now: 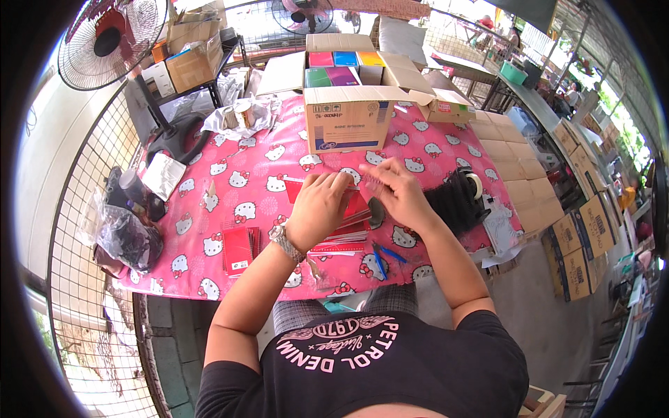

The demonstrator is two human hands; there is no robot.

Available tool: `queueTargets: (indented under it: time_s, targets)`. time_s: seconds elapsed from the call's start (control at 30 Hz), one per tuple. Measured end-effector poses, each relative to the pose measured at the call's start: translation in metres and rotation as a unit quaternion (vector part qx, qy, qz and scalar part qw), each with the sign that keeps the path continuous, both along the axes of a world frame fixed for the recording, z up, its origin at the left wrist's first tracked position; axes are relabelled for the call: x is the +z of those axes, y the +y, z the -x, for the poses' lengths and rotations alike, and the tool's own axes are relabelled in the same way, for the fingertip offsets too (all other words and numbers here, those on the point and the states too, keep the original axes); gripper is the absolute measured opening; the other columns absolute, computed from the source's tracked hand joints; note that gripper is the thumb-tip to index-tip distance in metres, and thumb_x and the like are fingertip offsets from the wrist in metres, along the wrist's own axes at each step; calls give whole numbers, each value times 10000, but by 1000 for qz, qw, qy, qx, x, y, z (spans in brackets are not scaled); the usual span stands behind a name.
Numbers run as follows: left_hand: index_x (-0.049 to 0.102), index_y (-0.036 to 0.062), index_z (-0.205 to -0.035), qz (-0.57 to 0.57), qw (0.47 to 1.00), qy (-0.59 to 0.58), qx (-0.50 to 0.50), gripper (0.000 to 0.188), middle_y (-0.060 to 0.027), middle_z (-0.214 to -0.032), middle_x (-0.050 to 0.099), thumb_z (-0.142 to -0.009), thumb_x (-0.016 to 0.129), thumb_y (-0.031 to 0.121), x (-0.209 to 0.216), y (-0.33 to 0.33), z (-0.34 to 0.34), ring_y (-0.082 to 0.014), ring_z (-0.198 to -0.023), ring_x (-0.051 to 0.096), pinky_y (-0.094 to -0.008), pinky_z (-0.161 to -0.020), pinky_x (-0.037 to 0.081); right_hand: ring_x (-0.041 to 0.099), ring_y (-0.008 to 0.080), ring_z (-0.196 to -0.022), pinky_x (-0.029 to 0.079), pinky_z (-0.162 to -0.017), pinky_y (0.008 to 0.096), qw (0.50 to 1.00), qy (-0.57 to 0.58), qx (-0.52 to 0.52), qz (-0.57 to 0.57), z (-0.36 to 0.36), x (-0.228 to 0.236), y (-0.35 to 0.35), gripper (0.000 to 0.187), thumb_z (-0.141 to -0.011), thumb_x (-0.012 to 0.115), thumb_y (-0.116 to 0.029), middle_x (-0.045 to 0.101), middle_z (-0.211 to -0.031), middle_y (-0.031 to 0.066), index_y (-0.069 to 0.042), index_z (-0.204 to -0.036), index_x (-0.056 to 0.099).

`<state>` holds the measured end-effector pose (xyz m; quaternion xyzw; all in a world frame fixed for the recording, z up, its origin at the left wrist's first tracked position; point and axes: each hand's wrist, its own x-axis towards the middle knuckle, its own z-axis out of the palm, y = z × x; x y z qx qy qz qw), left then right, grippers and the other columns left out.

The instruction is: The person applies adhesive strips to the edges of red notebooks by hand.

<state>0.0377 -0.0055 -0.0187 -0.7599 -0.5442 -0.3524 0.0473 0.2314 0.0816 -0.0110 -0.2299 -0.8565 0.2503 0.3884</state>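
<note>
My left hand [319, 210], with a watch on its wrist, curls closed over a red notebook [293, 189] on the table. My right hand [403, 198] is beside it, thumb and fingers pinched together at the notebook's far edge. A thin, coil-like piece [371, 180] shows at those fingertips, too small to make out fully. Beneath both hands is a stack of red notebooks [341, 240], partly hidden by my left hand. Blue-handled pliers [380, 262] lie just in front of the stack. More red notebooks [237, 251] lie to the left.
A bundle of black coils [454, 202] and a roll of tape [475, 185] sit at the right. An open carton [348, 125] of colourful notebooks stands at the back. A fan [111, 45], plastic-wrapped items [127, 237] and the pink patterned tablecloth [202, 188] are around me.
</note>
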Motion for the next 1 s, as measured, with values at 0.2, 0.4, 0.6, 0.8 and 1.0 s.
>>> queueTargets:
  time_s: [0.2,0.4,0.6,0.8,1.0]
  targets:
    - [547,71,-1124,7,1000,3,12,266,-103,-1000,644,-879,651,92,1,-1,1,-303,-935,618,-409,-858,428,640,219,-808,525,-734,322,997,-40,68,4,-1,6,1,358,-863,677,19,614,-913,97,-78,-1206,702]
    - [549,69,-1131,34,999,14,19,258,-109,-1006,644,-894,640,112,-1,-2,2,-310,-959,608,-414,-868,431,666,203,-830,527,-740,300,989,-63,84,109,-8,3,2,312,-881,688,-34,641,-903,95,-70,-1191,707]
    - [548,96,-1147,-5,999,41,26,251,-95,-1008,648,-909,611,143,7,-2,-7,-306,-989,602,-434,-940,408,664,195,-839,529,-756,322,992,-47,41,109,-7,8,-5,286,-965,610,-87,668,-902,107,-56,-1249,598]
    - [546,115,-1150,22,996,75,34,261,-83,-1011,655,-904,622,160,6,-2,-4,-282,-1000,607,-445,-958,395,661,181,-741,539,-667,315,991,-127,33,-34,-4,34,-14,273,-1005,553,-97,623,-850,113,-54,-1269,499]
    - [570,117,-1106,31,998,40,32,213,-64,-990,656,-918,638,191,3,-6,2,-260,-997,614,-455,-971,384,676,266,-716,566,-648,394,868,96,140,467,6,-35,53,381,-995,573,-229,664,-975,141,-64,-1313,444]
